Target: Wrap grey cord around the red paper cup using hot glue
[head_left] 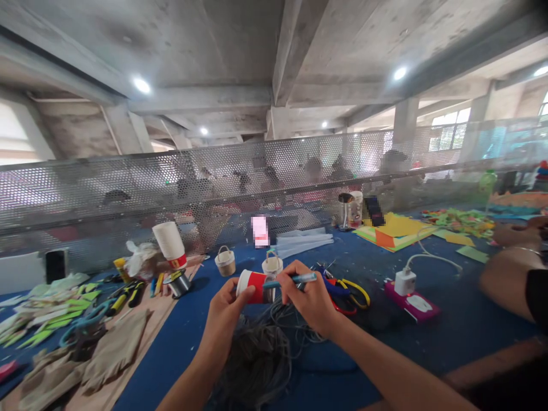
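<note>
My left hand (229, 302) is closed around a red and white paper cup (256, 286), which lies tilted on its side in the air. In my right hand (309, 299) is a light blue pen (299, 278), pointed leftward at the cup's side. Whether the tip touches the cup I cannot tell. Below both hands lies a tangled bundle of dark grey cord (261, 359). Just beyond the cup stand a small handled cup basket (225, 262) and a second basket (272, 264), partly hidden. Pliers with yellow handles (357, 292) rest right of my right hand.
A leaning stack of paper cups (170, 245) and a wire spool (178, 283) stand at left, near work gloves (115, 348) and green paper scraps (55, 319). A purple power strip (411, 301) with a charger sits right, near another person's arm (509, 279). Perforated metal panels (231, 188) border the back.
</note>
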`<state>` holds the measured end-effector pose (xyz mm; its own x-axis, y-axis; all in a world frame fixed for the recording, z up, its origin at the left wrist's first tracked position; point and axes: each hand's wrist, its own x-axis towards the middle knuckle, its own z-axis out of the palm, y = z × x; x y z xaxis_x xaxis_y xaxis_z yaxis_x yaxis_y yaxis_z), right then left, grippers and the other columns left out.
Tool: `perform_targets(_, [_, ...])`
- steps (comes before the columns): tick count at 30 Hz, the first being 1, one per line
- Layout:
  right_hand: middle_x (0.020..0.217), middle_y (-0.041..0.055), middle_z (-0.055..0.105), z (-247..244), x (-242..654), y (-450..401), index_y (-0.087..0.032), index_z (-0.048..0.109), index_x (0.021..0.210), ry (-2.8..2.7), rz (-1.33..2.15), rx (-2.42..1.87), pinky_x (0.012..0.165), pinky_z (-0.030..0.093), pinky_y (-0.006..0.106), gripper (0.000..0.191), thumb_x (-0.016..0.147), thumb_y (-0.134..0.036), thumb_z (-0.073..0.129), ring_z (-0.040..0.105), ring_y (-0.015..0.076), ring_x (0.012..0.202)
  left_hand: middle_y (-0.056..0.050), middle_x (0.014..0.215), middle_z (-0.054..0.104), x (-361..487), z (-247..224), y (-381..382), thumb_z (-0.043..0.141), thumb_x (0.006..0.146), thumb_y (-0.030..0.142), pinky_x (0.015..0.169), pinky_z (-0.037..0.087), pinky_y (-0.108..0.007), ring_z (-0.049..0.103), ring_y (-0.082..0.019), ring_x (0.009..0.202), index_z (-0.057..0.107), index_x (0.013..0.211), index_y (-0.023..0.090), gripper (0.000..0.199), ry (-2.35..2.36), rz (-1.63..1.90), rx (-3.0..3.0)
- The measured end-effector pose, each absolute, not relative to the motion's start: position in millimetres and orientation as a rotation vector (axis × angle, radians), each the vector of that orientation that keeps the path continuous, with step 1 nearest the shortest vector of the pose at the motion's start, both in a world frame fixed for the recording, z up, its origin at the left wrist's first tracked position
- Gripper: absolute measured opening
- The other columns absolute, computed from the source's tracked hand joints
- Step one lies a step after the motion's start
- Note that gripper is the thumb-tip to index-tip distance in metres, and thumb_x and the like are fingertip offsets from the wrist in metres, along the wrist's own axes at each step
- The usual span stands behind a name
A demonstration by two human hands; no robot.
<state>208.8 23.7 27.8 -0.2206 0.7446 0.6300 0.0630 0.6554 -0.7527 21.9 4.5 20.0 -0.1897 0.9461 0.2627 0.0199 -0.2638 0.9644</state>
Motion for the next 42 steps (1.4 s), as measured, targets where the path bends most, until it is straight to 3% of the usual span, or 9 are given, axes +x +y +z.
perform_targets(8, [0.062,-0.0029,0.058,24.7,207.2,20.9,-0.020,0.058,0.082,-1.815,0.633,-0.626,0.060,0.042,0.022,0.019,0.095,-0.033,0.052,0.054,0.0104,0.056,-0.001,0.073,0.073,19.3,17.6,5.9,0.077,0.069,0.042,0.061,0.044,-0.024,0.061,-0.016,0.063,0.069,0.088,0.016,0.034,1.222,1.519,1.263])
perform_targets(16, [0.052,-0.0047,0.055,28.4,206.8,26.9,-0.020,0.053,0.078,-1.598,0.826,-0.648,0.056,0.045,0.022,0.027,0.095,-0.041,0.051,0.053,0.0113,0.049,0.000,0.072,0.071,23.6,22.3,2.2,0.077,0.071,0.040,0.064,0.046,-0.025,0.063,-0.017,0.065,0.069,0.089,0.016,0.031,1.225,1.553,1.256])
perform_targets(22, [0.058,-0.0037,0.058,27.3,209.0,23.6,-0.020,0.058,0.081,-1.773,0.679,-0.683,0.061,0.044,0.022,0.023,0.095,-0.037,0.052,0.056,0.0110,0.054,-0.002,0.075,0.073,20.1,19.7,4.7,0.076,0.071,0.039,0.064,0.046,-0.025,0.062,-0.016,0.065,0.068,0.089,0.016,0.031,1.203,1.510,1.258])
perform_targets(30, [0.060,-0.0033,0.058,27.4,208.2,21.4,-0.020,0.058,0.080,-1.826,0.642,-0.640,0.058,0.043,0.022,0.022,0.094,-0.036,0.052,0.055,0.0106,0.054,-0.001,0.073,0.071,16.9,14.1,7.3,0.076,0.072,0.042,0.060,0.046,-0.025,0.062,-0.017,0.064,0.068,0.094,0.016,0.035,1.189,1.480,1.247])
perform_targets(37, [0.055,-0.0044,0.057,29.3,209.0,22.9,-0.020,0.056,0.080,-1.708,0.713,-0.656,0.059,0.044,0.022,0.024,0.096,-0.037,0.050,0.055,0.0108,0.051,-0.002,0.077,0.073,17.8,16.2,6.7,0.077,0.071,0.041,0.064,0.047,-0.024,0.062,-0.016,0.066,0.070,0.090,0.017,0.032,1.192,1.507,1.269])
perform_targets(42, [0.064,-0.0023,0.059,29.8,210.4,21.4,-0.020,0.057,0.079,-1.842,0.572,-0.640,0.060,0.043,0.022,0.020,0.094,-0.033,0.052,0.056,0.0110,0.057,-0.002,0.071,0.072,18.2,16.0,7.6,0.079,0.067,0.042,0.059,0.046,-0.024,0.062,-0.016,0.062,0.068,0.089,0.016,0.036,1.199,1.488,1.218])
